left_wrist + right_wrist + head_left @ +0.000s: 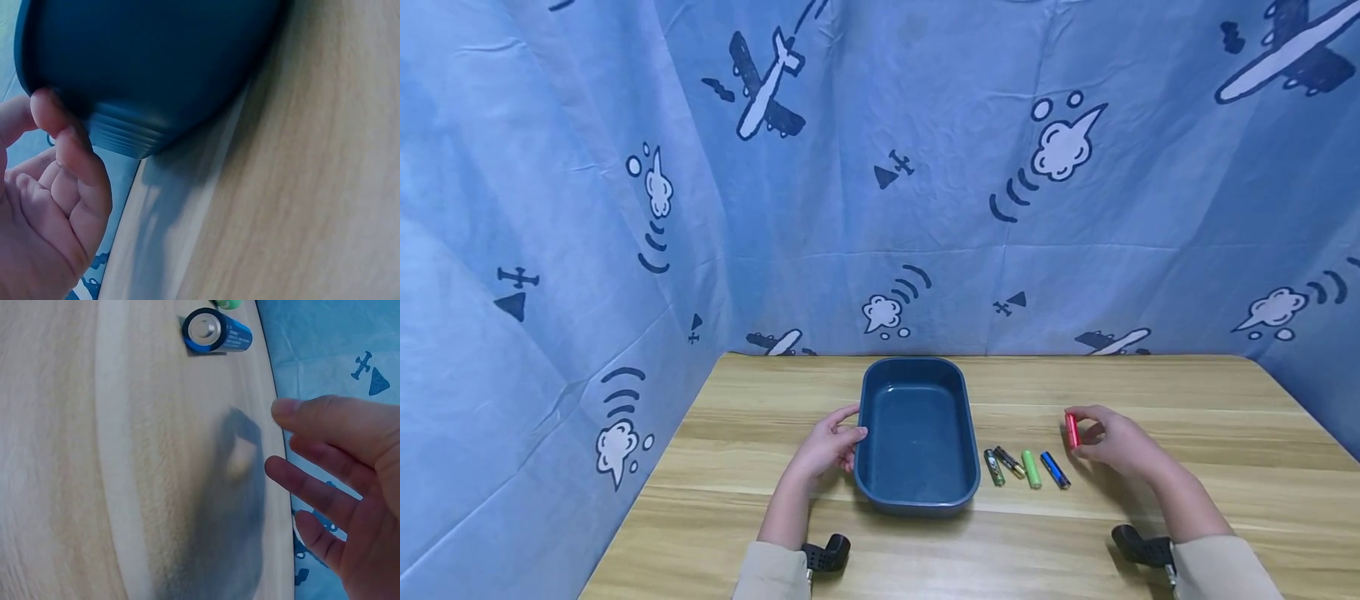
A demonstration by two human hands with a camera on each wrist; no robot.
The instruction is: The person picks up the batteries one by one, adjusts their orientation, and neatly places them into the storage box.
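Note:
A dark blue rectangular tub (917,505) with rounded corners stands on the wooden table. My left hand (829,443) pinches its left rim, thumb over the edge and the other fingers outside; the left wrist view shows the thumb and fingers (81,159) at the tub's wall. To the right, my right hand (1112,439) holds a red battery (1072,431) between thumb and index finger. That battery is hidden in the right wrist view. Left of this hand lie a blue battery (1056,470), a green battery (1032,469) and two dark, gold-ended batteries (994,467).
The light wooden table (1225,417) reaches back to a blue curtain (925,208) printed with planes and clouds, which also hangs along the left and right sides. Black wrist mounts (827,553) sit near both sleeves.

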